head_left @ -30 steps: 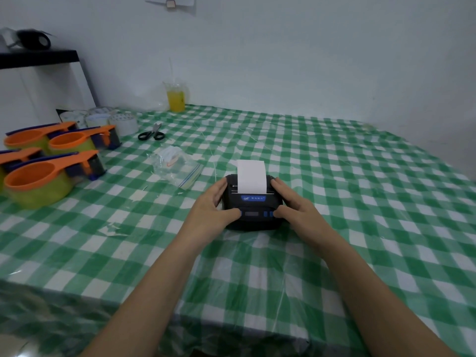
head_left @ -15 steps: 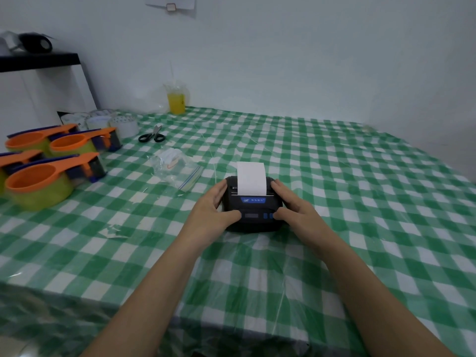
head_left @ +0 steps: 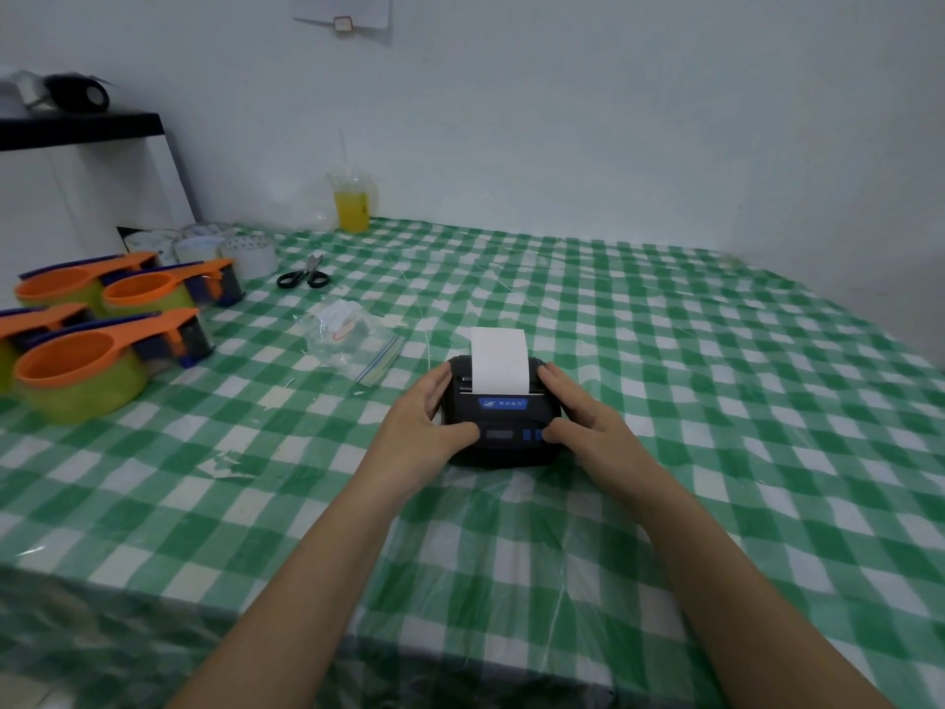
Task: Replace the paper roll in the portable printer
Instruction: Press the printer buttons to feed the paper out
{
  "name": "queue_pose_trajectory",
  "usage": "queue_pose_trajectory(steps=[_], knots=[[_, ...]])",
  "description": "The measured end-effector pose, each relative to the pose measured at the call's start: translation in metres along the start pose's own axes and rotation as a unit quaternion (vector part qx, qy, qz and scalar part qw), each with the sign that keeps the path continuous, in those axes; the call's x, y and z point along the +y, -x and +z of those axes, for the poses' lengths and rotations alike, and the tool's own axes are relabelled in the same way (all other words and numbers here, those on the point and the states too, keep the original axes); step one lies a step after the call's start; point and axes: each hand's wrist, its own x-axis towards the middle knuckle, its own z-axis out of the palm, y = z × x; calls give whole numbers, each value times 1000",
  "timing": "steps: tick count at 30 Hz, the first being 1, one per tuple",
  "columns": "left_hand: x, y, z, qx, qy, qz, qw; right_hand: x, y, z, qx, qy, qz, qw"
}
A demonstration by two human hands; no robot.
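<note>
A small black portable printer [head_left: 503, 419] with a blue label sits on the green checked tablecloth [head_left: 716, 401] in the middle of the view. A strip of white paper [head_left: 499, 358] stands up out of its top slot. My left hand [head_left: 424, 427] grips the printer's left side, thumb on the front face. My right hand [head_left: 583, 419] grips its right side, thumb beside the blue buttons. The lid looks closed; the roll inside is hidden.
A clear zip bag [head_left: 353, 340] lies just left of the printer. Black scissors [head_left: 304, 276], tape rolls [head_left: 250, 253] and orange tape dispensers [head_left: 97, 360] fill the left side. A cup of yellow drink [head_left: 352, 204] stands by the wall.
Both hands stay on the printer in the same grip. Only the camera view has shifted slightly.
</note>
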Motion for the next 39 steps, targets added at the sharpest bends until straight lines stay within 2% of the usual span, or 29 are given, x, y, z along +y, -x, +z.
queue_pose_trajectory(steps=[11,20,26,28,34,39], knots=[[2,0,0,-5,-3,1,1000,0,1,-1,-2,7,-3,1000],[2,1,-2,-6,-13,3,1000,0,1,-1,-3,81,-21,996],[3,2,-1,-4,-22,4,1000,-1,-3,-4,25,-67,-4,997],[4,3,-1,-6,-28,4,1000,-2,-5,-6,32,-75,4,997],[5,5,-1,-12,-36,8,999,-7,-12,-9,21,116,-40,992],[6,4,-4,-15,-52,15,998,-4,-13,-11,12,179,-53,982]])
